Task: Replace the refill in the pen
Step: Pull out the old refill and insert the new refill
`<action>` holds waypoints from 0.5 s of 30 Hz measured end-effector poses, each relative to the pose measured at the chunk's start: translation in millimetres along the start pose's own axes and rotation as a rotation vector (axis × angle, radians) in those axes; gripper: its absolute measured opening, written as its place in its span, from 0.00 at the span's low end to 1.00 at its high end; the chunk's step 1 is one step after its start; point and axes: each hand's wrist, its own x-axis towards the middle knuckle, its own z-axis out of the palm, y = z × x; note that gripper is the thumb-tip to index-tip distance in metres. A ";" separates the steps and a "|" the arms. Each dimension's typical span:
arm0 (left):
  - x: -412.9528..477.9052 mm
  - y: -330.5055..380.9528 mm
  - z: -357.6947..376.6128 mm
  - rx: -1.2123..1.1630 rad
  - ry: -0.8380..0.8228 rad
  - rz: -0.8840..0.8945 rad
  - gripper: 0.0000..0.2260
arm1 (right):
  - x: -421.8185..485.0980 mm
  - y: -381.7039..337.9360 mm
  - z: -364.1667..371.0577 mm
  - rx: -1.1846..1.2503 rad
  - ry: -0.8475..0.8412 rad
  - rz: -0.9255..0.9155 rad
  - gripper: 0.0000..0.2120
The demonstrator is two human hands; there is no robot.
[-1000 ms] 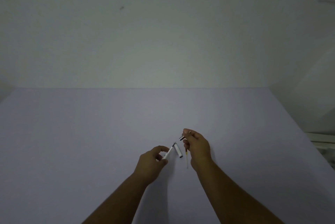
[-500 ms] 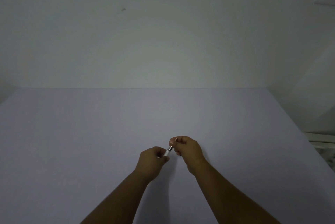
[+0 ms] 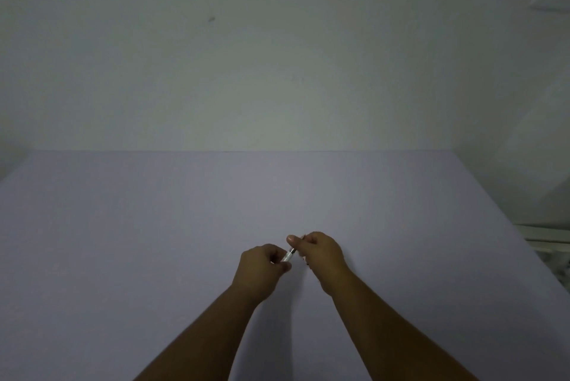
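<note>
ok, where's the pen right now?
In the head view the pen is low and centre, held above the lilac table, its short visible stretch bridging the left hand and the right hand, both pinching it.

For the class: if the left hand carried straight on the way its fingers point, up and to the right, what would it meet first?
The left hand would probably meet the right hand first, gripping the other end of the pen that spans the short gap between them; depth is hard to judge.
</note>
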 end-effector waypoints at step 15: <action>1.1 -0.9 -3.8 0.054 0.018 0.008 0.06 | -1.8 -7.3 -7.8 0.099 -0.185 0.006 0.02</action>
